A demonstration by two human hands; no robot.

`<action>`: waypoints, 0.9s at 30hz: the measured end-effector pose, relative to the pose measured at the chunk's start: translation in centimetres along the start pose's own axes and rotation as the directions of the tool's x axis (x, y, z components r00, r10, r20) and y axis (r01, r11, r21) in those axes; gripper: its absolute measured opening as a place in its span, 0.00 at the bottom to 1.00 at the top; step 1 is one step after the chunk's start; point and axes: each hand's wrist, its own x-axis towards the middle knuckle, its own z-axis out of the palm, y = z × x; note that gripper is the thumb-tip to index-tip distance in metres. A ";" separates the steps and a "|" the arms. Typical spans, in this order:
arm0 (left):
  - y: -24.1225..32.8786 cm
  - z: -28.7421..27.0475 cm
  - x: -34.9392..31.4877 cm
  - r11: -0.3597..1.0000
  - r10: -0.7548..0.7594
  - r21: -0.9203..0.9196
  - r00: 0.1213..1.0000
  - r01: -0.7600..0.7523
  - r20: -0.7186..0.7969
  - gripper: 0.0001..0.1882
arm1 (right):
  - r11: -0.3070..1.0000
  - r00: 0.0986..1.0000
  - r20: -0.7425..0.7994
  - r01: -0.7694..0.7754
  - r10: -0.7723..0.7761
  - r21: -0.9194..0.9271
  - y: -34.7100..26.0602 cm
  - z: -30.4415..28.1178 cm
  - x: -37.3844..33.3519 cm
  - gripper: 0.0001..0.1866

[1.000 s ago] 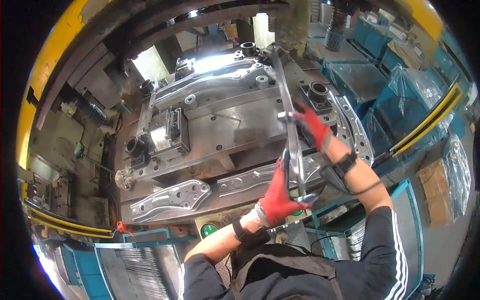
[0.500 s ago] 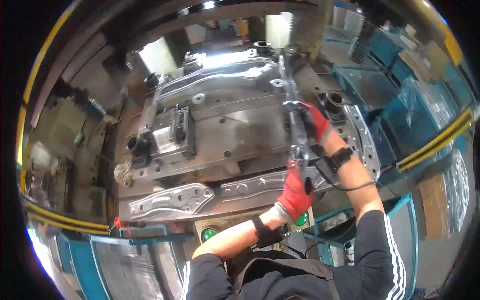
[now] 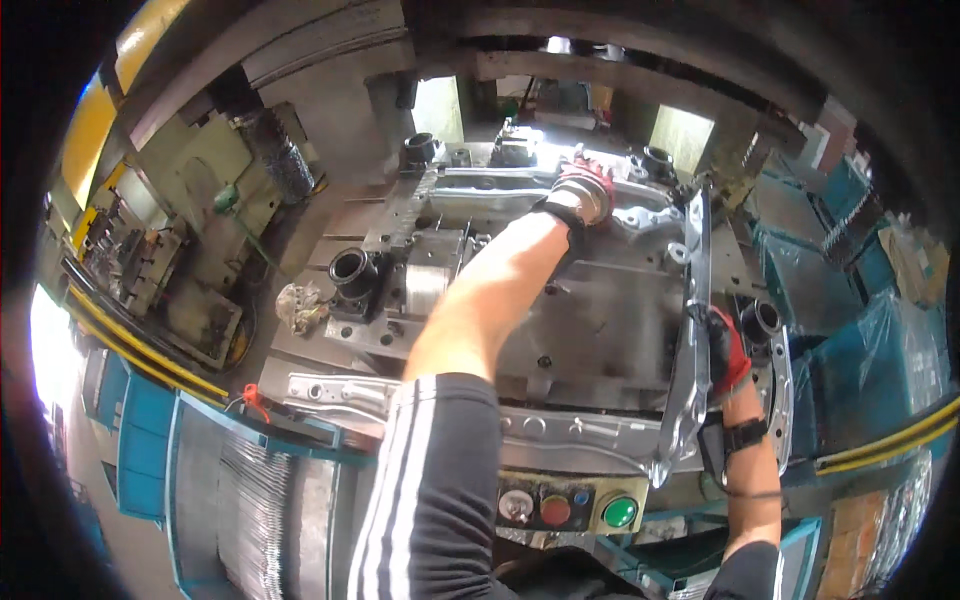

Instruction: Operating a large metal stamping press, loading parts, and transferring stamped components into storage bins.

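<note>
Two gloved hands at work, one view from the head camera.

Left hand [image 3: 583, 192]: I see it stretched far forward over the steel die block [image 3: 600, 320], red-and-grey glove, palm down on a shiny stamped metal part [image 3: 520, 182] lying at the far edge of the block. Fingers are spread and pressed flat on the part; I cannot tell whether they curl under its edge.

Right hand [image 3: 728, 350]: red glove, black watch on the wrist, at the right side of the block. Fingers are wrapped tight around a long curved metal strip [image 3: 692, 340], held roughly upright, its top end near the far right corner of the block and its lower end just above the control panel.

Die block: grey, with black round guide bushings [image 3: 352, 268] at its corners, and a second stamped strip [image 3: 560, 428] lying along its near edge.

Control panel [image 3: 570, 508]: at the near edge, with a red button and a green button [image 3: 620, 512].

Surroundings: blue bins [image 3: 850, 350] to the right, a crumpled rag [image 3: 300, 305] left of the block.
</note>
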 end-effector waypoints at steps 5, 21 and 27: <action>-4.5 2.5 2.8 0.978 -0.035 -0.205 0.998 0.043 0.044 0.16 | 0.989 0.994 -0.030 0.099 -0.103 -0.107 -0.4 1.1 -0.4 0.12; -2.4 -2.0 -22.8 0.943 -0.118 0.236 0.900 0.234 -0.420 0.32 | 0.933 0.964 0.218 -0.215 0.155 0.289 -0.8 1.1 -0.9 0.16; -4.9 4.6 -36.0 0.972 -0.104 0.122 0.833 0.201 -0.543 0.27 | 0.997 0.999 0.037 0.029 -0.032 0.067 1.9 -4.2 2.3 0.19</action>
